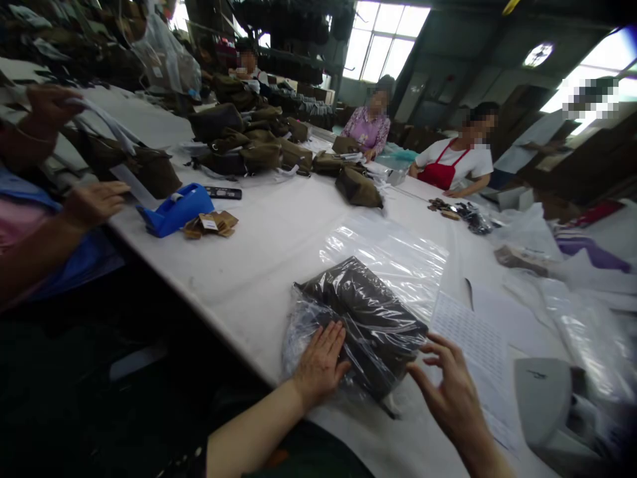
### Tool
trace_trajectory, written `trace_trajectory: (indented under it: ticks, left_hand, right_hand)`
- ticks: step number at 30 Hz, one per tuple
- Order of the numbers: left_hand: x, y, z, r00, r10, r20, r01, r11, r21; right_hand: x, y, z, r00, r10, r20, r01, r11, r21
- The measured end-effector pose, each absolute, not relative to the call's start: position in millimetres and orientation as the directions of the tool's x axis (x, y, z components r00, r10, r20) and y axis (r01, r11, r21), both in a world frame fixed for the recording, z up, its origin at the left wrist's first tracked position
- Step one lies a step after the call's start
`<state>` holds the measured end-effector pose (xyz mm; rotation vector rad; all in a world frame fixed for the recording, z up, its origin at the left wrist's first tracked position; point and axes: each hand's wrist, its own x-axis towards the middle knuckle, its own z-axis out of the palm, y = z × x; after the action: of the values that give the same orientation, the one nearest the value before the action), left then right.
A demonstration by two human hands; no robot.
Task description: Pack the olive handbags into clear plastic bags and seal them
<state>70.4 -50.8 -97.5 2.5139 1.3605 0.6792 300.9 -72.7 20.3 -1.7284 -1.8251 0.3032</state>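
A dark olive bag [365, 312] lies inside a clear plastic bag [398, 255] near the table's front edge. The plastic's flat part stretches away behind it. My left hand [322, 362] rests on the near left side of the wrapped bag, fingers stretched out over the plastic. At the right corner of the bundle is my right hand [445, 382], its thumb and fingers apart and the fingertips touching or just beside the plastic. Printed sheets [472, 358] lie to the right of the bundle.
A blue tape dispenser [182, 209], brown tags [212, 224] and a black marker-like object [223, 192] lie at left, beside a co-worker's hands. Olive bags [259, 149] are piled behind. A grey device [542, 401] stands at right, near plastic bags [582, 325]. Several people work around the table [239, 265].
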Motion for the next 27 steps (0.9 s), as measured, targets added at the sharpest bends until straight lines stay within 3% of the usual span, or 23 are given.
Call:
trace_trajectory:
  ticks: [3, 5, 7, 10, 12, 19, 21, 23, 25, 26, 27]
  left_hand:
    - [68, -53, -94, 0.46, 0.838, 0.293, 0.713, -0.545, 0.441]
    - [68, -54, -92, 0.442, 0.846, 0.297, 0.695, -0.533, 0.483]
    - [68, -55, -93, 0.416, 0.858, 0.303, 0.678, -0.514, 0.525]
    - [68, -57, -99, 0.389, 0.873, 0.292, 0.667, -0.486, 0.565]
    - [69, -58, -103, 0.394, 0.875, 0.281, 0.665, -0.482, 0.57]
    - [62, -57, -96, 0.414, 0.849, 0.33, 0.607, -0.527, 0.594]
    - [45, -59, -87, 0.343, 0.853, 0.394, 0.557, -0.523, 0.646]
    - [21, -60, -77, 0.123, 0.912, 0.391, 0.504, -0.397, 0.767]
    - [-2, -57, -69, -0.194, 0.973, 0.125, 0.316, -0.059, 0.947]
    - [-10, -54, -65, -0.297, 0.948, -0.111, 0.13, 0.156, 0.979]
    - [-15, -50, -60, -0.304, 0.88, -0.365, -0.079, 0.359, 0.93]
  right_hand:
    - [281, -32, 62, -0.239, 0.971, 0.022, 0.77, 0.203, -0.605]
    - [254, -2, 73, -0.442, 0.874, -0.2, 0.765, 0.251, -0.593]
    - [224, 23, 69, -0.537, 0.759, -0.368, 0.82, 0.368, -0.438]
    - [192, 50, 48, -0.449, 0.755, -0.477, 0.879, 0.47, -0.082]
    - [186, 66, 35, -0.363, 0.813, -0.456, 0.899, 0.434, 0.058]
    - [257, 106, 67, -0.109, 0.949, -0.297, 0.945, 0.192, 0.265]
    - [282, 87, 81, -0.065, 0.988, -0.139, 0.962, 0.099, 0.254]
    - [290, 46, 81, -0.164, 0.986, 0.026, 0.98, 0.16, 0.116]
    - [277, -7, 61, -0.428, 0.896, 0.117, 0.897, 0.437, -0.068]
    - [265, -33, 44, -0.551, 0.82, 0.158, 0.816, 0.568, -0.108]
    - [250, -57, 24, -0.614, 0.765, 0.197, 0.763, 0.638, -0.099]
